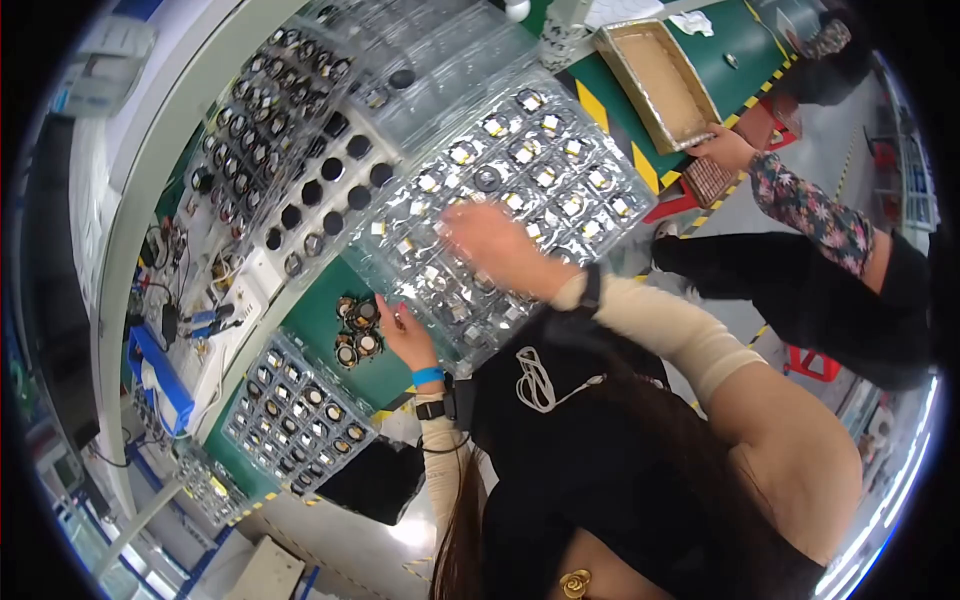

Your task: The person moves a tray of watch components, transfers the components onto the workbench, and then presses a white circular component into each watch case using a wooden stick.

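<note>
My right hand (495, 248) is over a large clear plastic tray (625, 165) of small round parts with white and yellow pieces in their pockets. Motion smears its fingers, so whether they grip anything cannot be made out. To the left, my left hand (410, 340) is beside a small pile of round black-and-copper parts (359, 330) on the green table mat (315, 325). Its index finger is stretched out along the pile, apart from the thumb, and I see nothing held. A dark round part (487, 179) sits on the tray just beyond my right hand.
A smaller filled tray (298, 415) lies at lower left. Further back are a white block with black discs (332, 168) and stacked clear trays (450, 50). At right, another person's hand (728, 150) touches a shallow box (655, 85). A white cable (535, 380) lies across my lap.
</note>
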{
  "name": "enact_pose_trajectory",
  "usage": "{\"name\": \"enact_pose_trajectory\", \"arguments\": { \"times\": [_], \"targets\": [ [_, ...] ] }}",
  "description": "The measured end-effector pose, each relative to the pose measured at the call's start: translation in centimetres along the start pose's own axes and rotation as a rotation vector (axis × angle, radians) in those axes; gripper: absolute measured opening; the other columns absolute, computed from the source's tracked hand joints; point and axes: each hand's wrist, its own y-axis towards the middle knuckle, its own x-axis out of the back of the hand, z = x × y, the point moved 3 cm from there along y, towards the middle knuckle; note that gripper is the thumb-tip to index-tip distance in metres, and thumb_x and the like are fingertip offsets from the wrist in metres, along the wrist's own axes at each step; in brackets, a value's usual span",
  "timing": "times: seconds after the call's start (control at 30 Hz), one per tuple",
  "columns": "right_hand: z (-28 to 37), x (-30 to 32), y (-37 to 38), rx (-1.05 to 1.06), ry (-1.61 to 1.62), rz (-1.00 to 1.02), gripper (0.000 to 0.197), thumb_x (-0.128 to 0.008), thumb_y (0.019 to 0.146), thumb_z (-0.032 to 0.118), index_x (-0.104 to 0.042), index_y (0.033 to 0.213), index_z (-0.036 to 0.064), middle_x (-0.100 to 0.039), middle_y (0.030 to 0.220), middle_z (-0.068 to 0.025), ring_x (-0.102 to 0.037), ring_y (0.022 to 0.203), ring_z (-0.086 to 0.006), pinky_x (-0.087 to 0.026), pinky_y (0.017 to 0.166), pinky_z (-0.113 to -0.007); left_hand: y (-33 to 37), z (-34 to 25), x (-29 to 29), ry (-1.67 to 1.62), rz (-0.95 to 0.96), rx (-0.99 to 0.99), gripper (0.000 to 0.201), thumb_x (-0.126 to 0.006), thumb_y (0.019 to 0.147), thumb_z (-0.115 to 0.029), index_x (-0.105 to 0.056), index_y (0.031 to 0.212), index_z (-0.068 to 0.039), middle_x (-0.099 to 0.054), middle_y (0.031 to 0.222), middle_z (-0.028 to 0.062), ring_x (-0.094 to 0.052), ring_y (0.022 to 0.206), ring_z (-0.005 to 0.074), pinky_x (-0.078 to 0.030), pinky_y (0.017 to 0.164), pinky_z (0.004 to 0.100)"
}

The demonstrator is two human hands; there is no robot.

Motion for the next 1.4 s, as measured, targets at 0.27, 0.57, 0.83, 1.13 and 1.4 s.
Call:
{"name": "enact_pose_trajectory", "arguments": {
  "times": [0.27, 0.57, 0.83, 1.13, 1.4],
  "targets": [
    [-20.0, 16.4, -9.6, -0.696, -0.249, -0.152, 0.038, -0.063, 0.081, 0.022, -0.057, 0.111, -0.0009, -0.063, 0.095, -0.0252, -0.061, 0.089, -0.0406, -0.047, 0.079, -0.047, -1.2, 0.3, -2.9, -0.108, -0.081, 0.064, 0.048, -0.053, 0.094, -0.013, -0.039, 0.138, 0.001, -0.054, 0.098, 0.0045, -0.047, 0.078, 0.0112, -0.044, 0.063, 0.0277],
    [-21.6, 17.2, -9.6, -0.827, -0.151, -0.049, 0.042, -0.064, 0.081, 0.025, -0.057, 0.111, -0.0038, -0.063, 0.093, -0.0274, -0.062, 0.087, -0.0408, -0.048, 0.079, -0.046, -2.8, -3.0, -2.6, -0.175, 0.067, 0.235, 0.045, -0.055, 0.093, -0.016, -0.044, 0.133, 0.0, -0.058, 0.1, 0.0041, -0.054, 0.084, 0.0112, -0.048, 0.066, 0.0277],
    [-23.3, 18.0, -9.1, -0.917, 0.006, -0.014, 0.046, -0.067, 0.08, 0.03, -0.061, 0.111, -0.0033, -0.064, 0.1, -0.0256, -0.063, 0.092, -0.0371, -0.048, 0.083, -0.041, -1.6, -3.3, -3.5, -0.426, 0.176, 0.328, 0.038, -0.057, 0.092, -0.024, -0.052, 0.123, -0.002, -0.061, 0.106, 0.0077, -0.061, 0.088, 0.0201, -0.053, 0.074, 0.0335],
    [-24.9, 19.8, -8.9, -0.904, 0.063, 0.053, 0.054, -0.068, 0.08, 0.042, -0.065, 0.102, -0.0068, -0.067, 0.09, -0.0202, -0.065, 0.083, -0.029, -0.049, 0.076, -0.037, -1.5, -6.1, -5.5, -0.648, 0.359, 0.475, 0.028, -0.06, 0.089, -0.022, -0.056, 0.106, -0.001, -0.06, 0.109, 0.0116, -0.06, 0.103, 0.0299, -0.053, 0.081, 0.04],
    [-23.5, 19.9, -6.6, -0.981, 0.258, 0.298, 0.062, -0.065, 0.078, 0.056, -0.066, 0.082, -0.0059, -0.061, 0.071, -0.01, -0.056, 0.068, -0.0186, -0.045, 0.065, -0.033, -0.6, -6.0, -4.0, -0.715, 0.325, 0.462, 0.024, -0.061, 0.085, -0.016, -0.057, 0.103, 0.0, -0.061, 0.106, 0.0125, -0.06, 0.103, 0.0365, -0.049, 0.09, 0.045]
  ]
}}
